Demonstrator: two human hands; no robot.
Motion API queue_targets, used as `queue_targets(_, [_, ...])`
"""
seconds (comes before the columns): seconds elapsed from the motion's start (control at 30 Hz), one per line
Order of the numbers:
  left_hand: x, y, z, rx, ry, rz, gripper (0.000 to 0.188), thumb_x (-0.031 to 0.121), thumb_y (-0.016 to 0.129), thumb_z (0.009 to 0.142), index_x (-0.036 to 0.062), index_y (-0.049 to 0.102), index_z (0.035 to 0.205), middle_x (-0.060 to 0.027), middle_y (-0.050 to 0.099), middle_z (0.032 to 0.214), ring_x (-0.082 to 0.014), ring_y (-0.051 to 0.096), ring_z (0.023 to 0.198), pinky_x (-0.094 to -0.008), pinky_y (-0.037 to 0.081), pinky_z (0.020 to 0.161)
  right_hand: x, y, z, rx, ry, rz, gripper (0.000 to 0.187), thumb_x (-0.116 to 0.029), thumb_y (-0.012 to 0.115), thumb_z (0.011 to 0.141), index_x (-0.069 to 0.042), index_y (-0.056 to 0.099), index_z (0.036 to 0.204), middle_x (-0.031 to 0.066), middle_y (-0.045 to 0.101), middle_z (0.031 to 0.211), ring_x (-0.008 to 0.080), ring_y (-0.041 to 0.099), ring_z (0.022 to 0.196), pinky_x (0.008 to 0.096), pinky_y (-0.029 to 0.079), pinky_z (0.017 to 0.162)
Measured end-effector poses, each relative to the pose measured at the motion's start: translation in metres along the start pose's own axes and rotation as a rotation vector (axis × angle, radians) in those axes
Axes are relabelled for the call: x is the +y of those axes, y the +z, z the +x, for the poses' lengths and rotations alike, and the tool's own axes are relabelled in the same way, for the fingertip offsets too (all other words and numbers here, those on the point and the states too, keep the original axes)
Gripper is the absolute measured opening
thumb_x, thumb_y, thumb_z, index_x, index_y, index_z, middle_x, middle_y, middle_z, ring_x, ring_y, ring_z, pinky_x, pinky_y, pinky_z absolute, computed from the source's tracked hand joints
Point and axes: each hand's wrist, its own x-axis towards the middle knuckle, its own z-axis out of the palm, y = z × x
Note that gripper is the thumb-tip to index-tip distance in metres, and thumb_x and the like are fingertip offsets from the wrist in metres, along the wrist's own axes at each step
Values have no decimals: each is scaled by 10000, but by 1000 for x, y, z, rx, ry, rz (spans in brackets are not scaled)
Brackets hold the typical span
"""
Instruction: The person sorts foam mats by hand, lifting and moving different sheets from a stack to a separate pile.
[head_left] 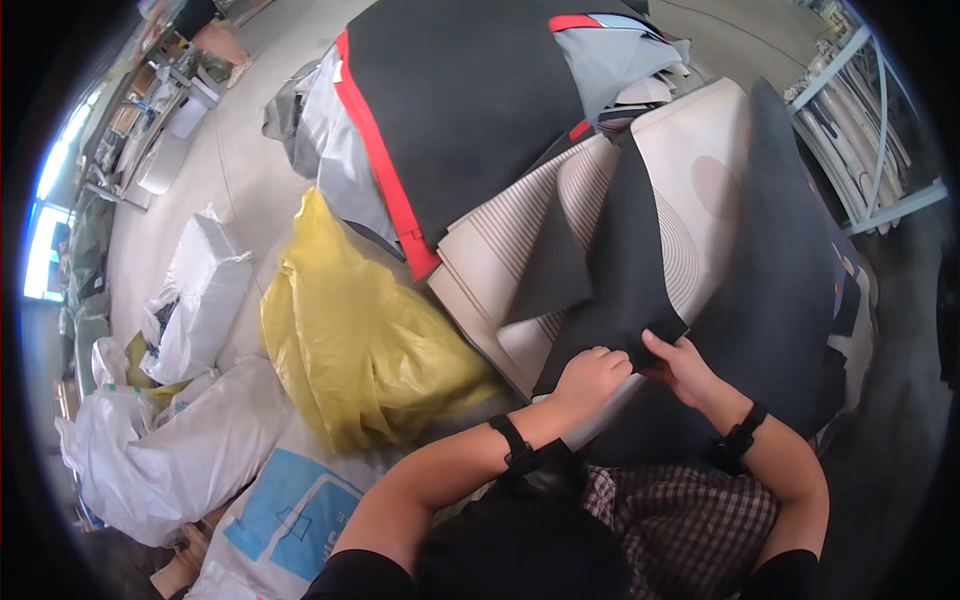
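A dark grey sheet of flexible material (630,270) lies in front of me, tapering toward its far end. At its near edge my left hand (597,378) is closed, fingers curled down over the material. Just to the right, my right hand (685,368) grips the same edge near a corner, thumb raised and fingers partly hidden behind the sheet. Under it lie beige sheets (705,150) with brown stripes and round patterns. A loose dark flap (552,270) sticks out on the left. Another large dark sheet (765,270) drapes down on the right.
A yellow plastic bag (350,320) stands left of the pile, with white sacks (190,440) beyond it. Farther ahead is a big dark sheet (450,110) with a red edge strip (365,140). A metal rack (860,130) holding rolls stands at the far right.
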Motion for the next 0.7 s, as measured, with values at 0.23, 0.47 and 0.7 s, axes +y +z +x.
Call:
queue_targets(0.23, [-18, 7, -5, 41, -95, -271, 131, 75, 642, 701, 59, 595, 823, -61, 578, 859, -247, 564, 786, -335, 460, 688, 3, -34, 19, 280, -116, -155, 416, -283, 668, 788, -23, 534, 1083, 77, 593, 975, 191, 578, 830, 329, 486, 650])
queue_targets(0.47, [-110, -14, -72, 589, -905, 242, 455, 28, 615, 733, 1, 463, 1161, -174, 521, 1037, -277, 489, 1009, -355, 407, 871, -40, -120, -7, 227, -68, -266, 609, -249, 724, 737, 19, 439, 1203, 106, 559, 1100, 211, 567, 954, 354, 464, 832])
queue_targets(0.7, [-141, -17, -94, 543, -1163, -440, 535, -33, 540, 761, -39, 369, 1269, -126, 486, 1096, -187, 526, 920, -278, 445, 805, -24, -166, -22, 168, -135, 68, 574, -160, 684, 771, 2, 402, 1244, 105, 520, 1170, 229, 532, 1044, 386, 427, 913])
